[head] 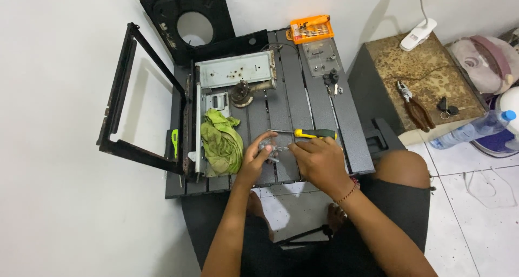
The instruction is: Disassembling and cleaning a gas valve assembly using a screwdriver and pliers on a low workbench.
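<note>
Both hands (294, 155) clamped on small metal part (268, 146); orange bit case (310, 29) at table's (319, 120) far edge.

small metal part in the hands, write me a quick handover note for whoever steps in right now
Left hand: holds the small metal part over the dark slatted table.
Right hand: fingertips on the same part; whether it grips anything else cannot be told.
Yellow-green screwdriver lies on the table just beyond the hands, untouched.
Green rag lies left of the hands; opened grey metal housing behind it; orange bit set at the far edge; pliers on the side stand.
Done: housing already open, panels off.
Left: the part is in hand, not set down or fitted.
</note>
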